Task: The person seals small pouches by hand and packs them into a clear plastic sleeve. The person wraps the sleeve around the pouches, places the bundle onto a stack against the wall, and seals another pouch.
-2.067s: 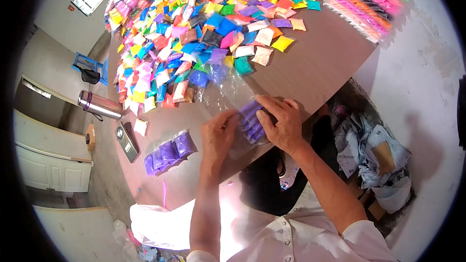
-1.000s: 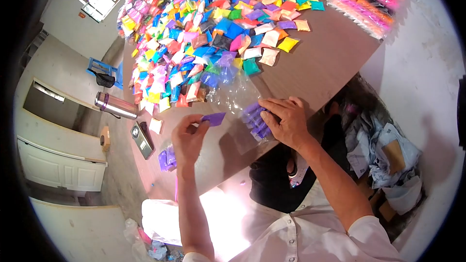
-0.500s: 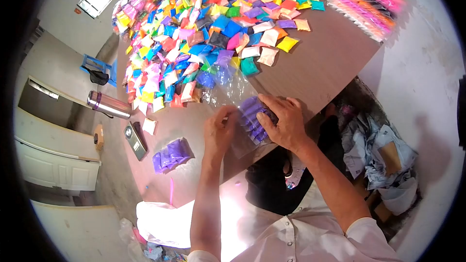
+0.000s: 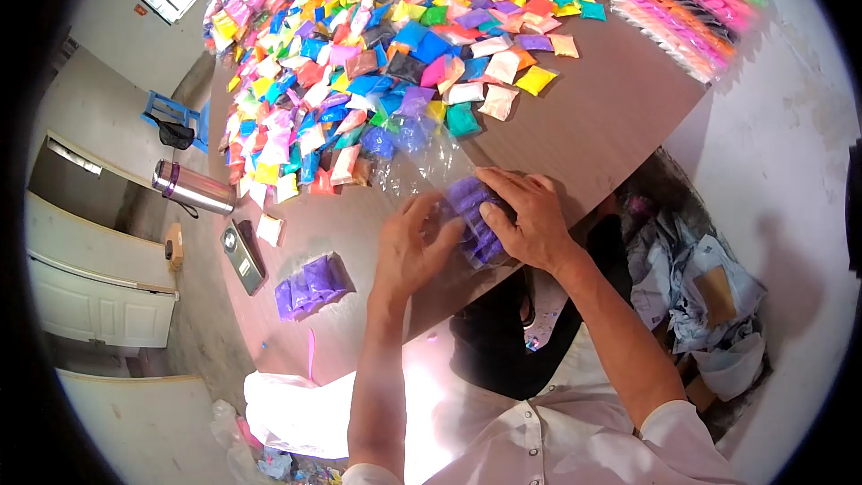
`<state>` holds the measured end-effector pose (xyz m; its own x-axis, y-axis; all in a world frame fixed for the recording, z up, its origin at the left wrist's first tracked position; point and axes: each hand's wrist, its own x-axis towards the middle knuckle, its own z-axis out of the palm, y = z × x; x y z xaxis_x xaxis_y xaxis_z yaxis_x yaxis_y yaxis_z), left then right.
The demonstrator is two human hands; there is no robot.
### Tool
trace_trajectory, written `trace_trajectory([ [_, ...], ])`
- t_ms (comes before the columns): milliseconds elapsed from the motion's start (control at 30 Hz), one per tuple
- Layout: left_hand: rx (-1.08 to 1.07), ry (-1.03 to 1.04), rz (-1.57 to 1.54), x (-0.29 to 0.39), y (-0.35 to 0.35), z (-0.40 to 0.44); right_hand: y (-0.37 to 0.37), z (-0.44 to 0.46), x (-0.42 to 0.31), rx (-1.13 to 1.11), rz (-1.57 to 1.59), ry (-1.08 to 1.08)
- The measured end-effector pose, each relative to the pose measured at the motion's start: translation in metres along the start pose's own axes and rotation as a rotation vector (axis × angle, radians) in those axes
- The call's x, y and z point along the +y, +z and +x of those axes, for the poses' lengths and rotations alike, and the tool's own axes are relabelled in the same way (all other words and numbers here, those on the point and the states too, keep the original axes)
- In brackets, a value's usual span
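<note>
A clear plastic bag (image 4: 435,162) lies at the table's near edge with several purple packets (image 4: 471,202) in its lower end. My right hand (image 4: 532,220) grips those packets from the right, fingers over the top and thumb across the front. At the bag's left side is my left hand (image 4: 411,247), its thumb stretched toward the purple packets and apart from the fingers. Its fingertips are partly blurred against the plastic. Further left, another bundle of purple packets (image 4: 311,287) rests on the table.
A large heap of colourful packets (image 4: 359,63) covers the far table (image 4: 620,90). A steel flask (image 4: 193,187), a phone (image 4: 242,256) and a white packet (image 4: 269,230) are at the left. Bagged bright strips (image 4: 691,0) lie far right; crumpled wrappers (image 4: 709,278) sit below.
My left hand has opened, its thumb moving right toward the purple packets. My right hand keeps its grip on them. The view has shifted slightly.
</note>
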<state>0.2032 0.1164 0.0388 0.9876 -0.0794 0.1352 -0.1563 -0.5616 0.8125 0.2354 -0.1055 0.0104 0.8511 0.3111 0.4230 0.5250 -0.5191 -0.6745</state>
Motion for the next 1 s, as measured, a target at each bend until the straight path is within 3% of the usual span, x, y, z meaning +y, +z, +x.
trace_trajectory([
  [500, 0.009, 0.027, -0.044, 0.001, 0.006, 0.004, -0.004, -0.002, 0.005, 0.004, 0.049, -0.029],
  [867, 0.094, 0.266, 0.213, -0.007, 0.008, -0.004, 0.002, -0.003, -0.006, -0.025, 0.08, -0.014],
  [1000, 0.122, 0.091, 0.157, -0.003, 0.0, -0.021, 0.012, -0.004, -0.013, -0.12, 0.086, -0.057],
])
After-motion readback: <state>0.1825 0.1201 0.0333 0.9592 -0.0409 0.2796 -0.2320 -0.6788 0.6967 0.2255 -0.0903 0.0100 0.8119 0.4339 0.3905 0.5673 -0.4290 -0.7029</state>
